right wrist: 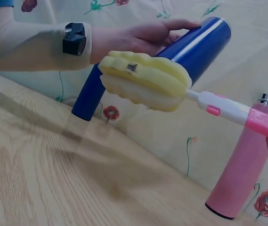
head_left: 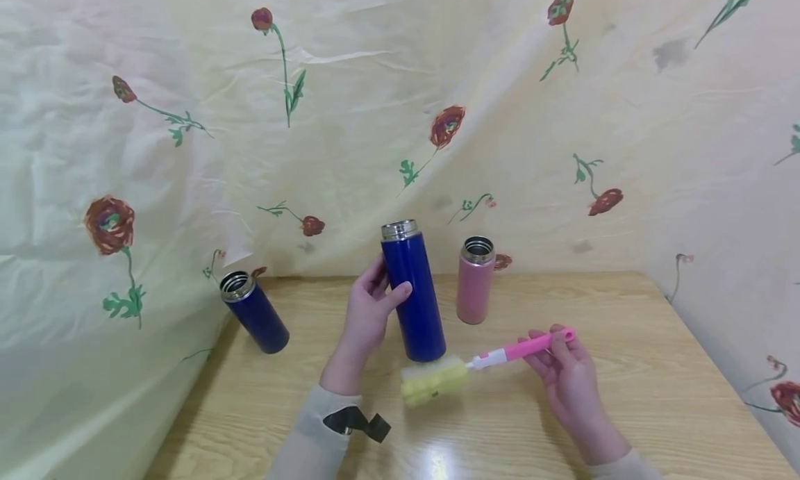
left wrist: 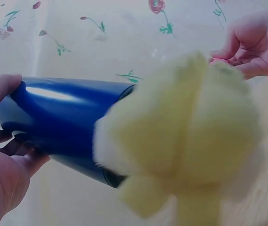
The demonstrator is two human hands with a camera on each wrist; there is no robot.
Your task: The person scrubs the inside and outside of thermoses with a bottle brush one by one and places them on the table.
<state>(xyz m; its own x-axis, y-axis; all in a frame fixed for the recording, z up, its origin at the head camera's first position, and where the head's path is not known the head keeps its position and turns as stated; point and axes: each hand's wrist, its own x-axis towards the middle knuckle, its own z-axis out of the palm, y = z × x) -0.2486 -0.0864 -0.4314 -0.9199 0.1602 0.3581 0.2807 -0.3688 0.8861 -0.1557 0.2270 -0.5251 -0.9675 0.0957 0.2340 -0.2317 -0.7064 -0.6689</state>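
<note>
My left hand (head_left: 365, 313) grips a tall blue thermos bottle (head_left: 415, 303) round its side, thumb across the front. The bottle leans slightly, its lidless steel mouth upward. In my right hand (head_left: 571, 383) is a bottle brush, its pink handle (head_left: 531, 345) pinched between thumb and fingers near the end. The brush's yellow sponge head (head_left: 434, 381) points left and sits just in front of the bottle's base in the head view. Seen from the left wrist, the sponge (left wrist: 185, 132) looms large and blurred, covering part of the blue bottle's base (left wrist: 72, 122).
A shorter dark blue bottle (head_left: 259, 320), lidless, stands at the left of the wooden table (head_left: 625, 369). To the right of the held bottle stands a pink lidless bottle (head_left: 475, 285) near the back edge. Flowered cloth (head_left: 350, 153) hangs behind and along both sides.
</note>
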